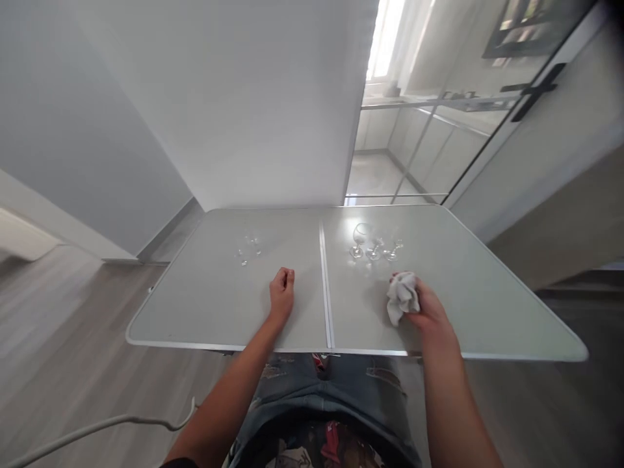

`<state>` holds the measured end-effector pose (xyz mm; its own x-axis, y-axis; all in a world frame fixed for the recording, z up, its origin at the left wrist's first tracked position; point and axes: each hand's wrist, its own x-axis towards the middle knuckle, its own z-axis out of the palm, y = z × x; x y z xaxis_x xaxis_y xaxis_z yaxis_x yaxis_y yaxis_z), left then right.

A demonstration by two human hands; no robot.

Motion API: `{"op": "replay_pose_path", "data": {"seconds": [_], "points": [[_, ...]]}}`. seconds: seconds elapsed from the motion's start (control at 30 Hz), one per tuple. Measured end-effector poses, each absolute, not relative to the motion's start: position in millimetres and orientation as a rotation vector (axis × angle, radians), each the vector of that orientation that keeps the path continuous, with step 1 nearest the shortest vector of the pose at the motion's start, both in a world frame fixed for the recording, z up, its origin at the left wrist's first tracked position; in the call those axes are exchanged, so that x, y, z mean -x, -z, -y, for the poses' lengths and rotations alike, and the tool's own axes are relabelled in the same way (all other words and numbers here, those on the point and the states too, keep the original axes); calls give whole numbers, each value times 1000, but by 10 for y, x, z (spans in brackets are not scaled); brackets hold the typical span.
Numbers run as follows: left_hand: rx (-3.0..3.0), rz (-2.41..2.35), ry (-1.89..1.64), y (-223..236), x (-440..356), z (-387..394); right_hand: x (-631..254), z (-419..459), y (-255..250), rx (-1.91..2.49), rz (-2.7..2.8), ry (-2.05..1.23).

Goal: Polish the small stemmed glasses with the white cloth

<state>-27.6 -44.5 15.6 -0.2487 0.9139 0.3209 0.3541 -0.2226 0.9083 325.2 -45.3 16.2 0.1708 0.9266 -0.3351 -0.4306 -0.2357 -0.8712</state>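
My right hand grips a crumpled whitish cloth just above the right half of the table. Beyond the cloth stand clear stemmed glasses: a larger rounded one, a middle one and another at the right. On the table's left half, my left hand is curled into a fist, with nothing seen in it. Farther off to its left are small clear glass pieces, too faint for me to tell their exact shape.
A metal seam divides the pale folding table. Its far edge meets a white wall. Behind the right half is a glazed door with a black handle. A pale cable or hose runs at the lower left.
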Motion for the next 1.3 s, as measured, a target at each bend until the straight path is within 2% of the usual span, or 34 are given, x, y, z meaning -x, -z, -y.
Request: {"op": "replay_pose_path", "data": {"seconds": [0.1,0.27,0.33,0.4,0.5,0.9,1.03,1.13,1.2,1.3], "points": [[-1417,-1762,-1719,-285,573,452,-3228,690,-179,1038,267,-1640],[-1179,-2074,-2126,-439,1224,356,-3198,875,-296,960,172,-1637],[-1191,-2214,-2031,-400,1438,281,-3146,863,-318,958,170,-1605],[-1235,-2342,-1770,-313,1586,205,-3076,828,-317,992,167,-1567],[-1264,-2306,-1514,-172,1696,103,-2954,789,-305,1001,237,-1540],[-1304,-1946,-1676,-23,1808,-217,-2276,781,-537,939,411,-1550],[-1368,-1720,-1839,-115,1549,-78,-2157,701,-526,931,423,-1542],[-1371,-1491,-1798,-207,1170,56,-2060,605,-518,922,481,-1552],[-1298,-1388,-1697,-246,860,149,-1975,530,-524,892,524,-1587],[-1169,-1300,-1305,-259,416,283,-1829,432,-531,834,548,-1658]]}}
